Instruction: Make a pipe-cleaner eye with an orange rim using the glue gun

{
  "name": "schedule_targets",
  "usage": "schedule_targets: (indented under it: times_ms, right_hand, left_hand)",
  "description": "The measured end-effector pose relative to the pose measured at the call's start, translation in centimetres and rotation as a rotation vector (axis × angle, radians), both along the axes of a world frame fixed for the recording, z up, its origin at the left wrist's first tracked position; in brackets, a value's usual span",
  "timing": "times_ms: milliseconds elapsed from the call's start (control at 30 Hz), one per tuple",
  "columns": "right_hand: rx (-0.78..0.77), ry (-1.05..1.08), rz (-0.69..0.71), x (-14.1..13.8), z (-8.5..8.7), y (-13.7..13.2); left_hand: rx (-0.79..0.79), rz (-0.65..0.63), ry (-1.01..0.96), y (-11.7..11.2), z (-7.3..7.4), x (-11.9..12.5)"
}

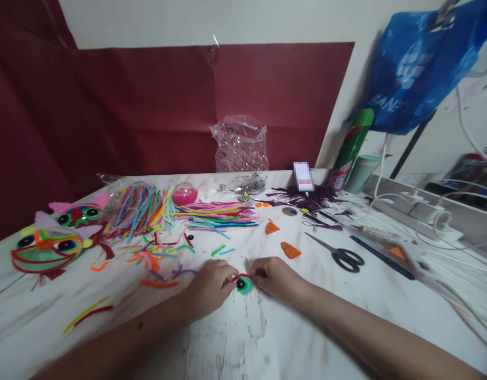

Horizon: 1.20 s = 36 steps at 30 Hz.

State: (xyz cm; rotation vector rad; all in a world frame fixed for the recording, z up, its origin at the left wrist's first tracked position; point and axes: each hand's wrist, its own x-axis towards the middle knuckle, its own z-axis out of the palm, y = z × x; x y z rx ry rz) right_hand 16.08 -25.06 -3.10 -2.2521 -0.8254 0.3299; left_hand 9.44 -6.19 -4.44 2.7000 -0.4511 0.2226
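On the white marbled table (235, 338), my left hand (209, 287) and my right hand (275, 277) meet over a small round eye piece (244, 285) with a black pupil and green, blue and yellow rings. Both hands have their fingers curled and pinch a red pipe cleaner (240, 277) that runs along the top edge of the eye piece. The fingertips of both hands touch the piece from either side.
Finished pipe-cleaner faces (49, 248) lie at the left. A heap of coloured pipe cleaners (180, 214) and loose cut bits lie behind my hands. Scissors (340, 255), orange pieces (290, 249), a pink ball (184, 193), purple scraps (310, 203), a clear bag (241, 145) and white cables (445, 232) stand further back and right.
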Motion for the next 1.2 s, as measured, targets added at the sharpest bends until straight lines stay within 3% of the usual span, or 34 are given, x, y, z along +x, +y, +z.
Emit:
schedule_targets:
  times_ms: [100,267,467,733,933,1200]
  right_hand:
    - [0.021,0.071,0.069,0.6,-0.2,-0.6]
    - [0.046,0.167,0.166,1.3,-0.1,-1.4]
    - [0.066,0.178,0.208,0.8,0.1,-1.5]
    - [-0.009,0.051,0.223,0.3,0.0,-1.5]
    - [-0.002,0.073,0.251,0.3,0.1,-1.5]
    - [0.029,0.150,0.172,0.2,0.6,-1.6]
  left_hand:
    - [-0.074,0.007,-0.002,0.4,-0.2,-0.2]
    - [-0.223,-0.097,0.080,1.3,-0.2,-0.2]
    - [-0.118,-0.128,0.078,1.0,0.2,-0.2]
    - [-0.093,-0.160,0.094,1.0,0.4,0.0]
    - [-0.082,-0.110,0.076,0.8,0.1,0.1]
    - [-0.079,-0.088,0.063,0.6,0.1,0.1]
